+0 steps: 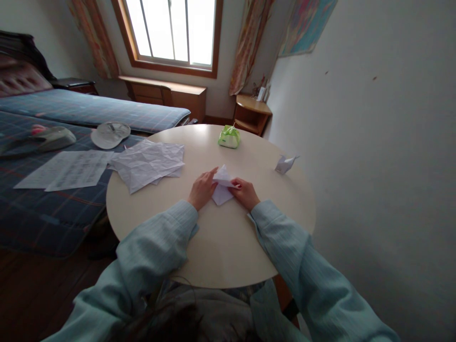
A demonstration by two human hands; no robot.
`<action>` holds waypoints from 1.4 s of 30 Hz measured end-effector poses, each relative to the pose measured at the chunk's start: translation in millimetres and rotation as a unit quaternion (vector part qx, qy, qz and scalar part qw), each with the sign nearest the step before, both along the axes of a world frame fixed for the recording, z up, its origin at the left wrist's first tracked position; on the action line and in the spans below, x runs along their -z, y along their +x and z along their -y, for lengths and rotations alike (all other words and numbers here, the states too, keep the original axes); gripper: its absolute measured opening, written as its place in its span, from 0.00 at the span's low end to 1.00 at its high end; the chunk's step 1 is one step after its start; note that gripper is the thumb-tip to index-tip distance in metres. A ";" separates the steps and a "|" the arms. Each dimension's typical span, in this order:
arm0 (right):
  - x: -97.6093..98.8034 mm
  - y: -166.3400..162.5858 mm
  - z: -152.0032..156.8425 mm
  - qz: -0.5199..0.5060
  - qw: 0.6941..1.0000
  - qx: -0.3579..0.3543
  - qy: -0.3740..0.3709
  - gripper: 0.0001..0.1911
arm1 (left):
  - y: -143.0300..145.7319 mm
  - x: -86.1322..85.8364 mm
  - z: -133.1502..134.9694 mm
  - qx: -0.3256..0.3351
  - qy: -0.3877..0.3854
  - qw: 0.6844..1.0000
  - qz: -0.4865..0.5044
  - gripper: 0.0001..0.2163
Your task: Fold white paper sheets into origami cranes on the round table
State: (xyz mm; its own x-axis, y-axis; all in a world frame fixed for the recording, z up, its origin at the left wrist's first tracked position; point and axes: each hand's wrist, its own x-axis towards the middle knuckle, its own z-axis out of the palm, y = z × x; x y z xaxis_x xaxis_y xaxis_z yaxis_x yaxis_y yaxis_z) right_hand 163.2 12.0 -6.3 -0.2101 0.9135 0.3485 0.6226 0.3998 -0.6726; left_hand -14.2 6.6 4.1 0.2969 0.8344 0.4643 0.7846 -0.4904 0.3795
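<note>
A small piece of folded white paper (222, 195) lies in front of me on the round table, its upper flap peaking to a point. On its left side my left hand (204, 189) grips the paper, fingers bent along the edge. My right hand (245, 192) pinches the right corner of the flap between thumb and fingers. Parts of the paper are hidden under the fingers of both hands. Farther right stands a folded paper figure (285, 164) with pointed ends, apart from my hands.
Creased white sheets (149, 161) lie at the table's (221, 251) left edge. A green tissue pack (229, 137) sits at the back. Printed sheets (71, 169) and a light cap (110, 134) rest on the bed at left. A wall (374, 166) borders the right side.
</note>
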 end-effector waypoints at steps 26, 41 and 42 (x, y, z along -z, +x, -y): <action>-3.0 -0.3 1.7 -0.011 0.999 0.031 -0.003 0.06 | 14.6 0.5 15.5 0.177 -0.014 0.984 -0.035 0.12; -7.3 -2.3 3.0 -0.033 0.991 0.044 0.122 0.05 | 12.5 6.6 8.9 0.107 -0.050 0.991 -0.064 0.22; -8.0 -2.1 3.2 -0.039 0.990 0.048 0.128 0.05 | 12.3 6.0 8.6 0.108 -0.051 0.991 -0.067 0.22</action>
State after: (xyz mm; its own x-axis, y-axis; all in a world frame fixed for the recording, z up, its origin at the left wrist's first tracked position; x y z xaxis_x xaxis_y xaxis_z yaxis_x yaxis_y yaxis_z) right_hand 161.1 8.8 1.7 -0.0899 0.8078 0.5825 0.6166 0.5044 -0.6044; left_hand -1.9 -2.0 -1.9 0.5258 0.7860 0.3250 0.7126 -0.6158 0.3363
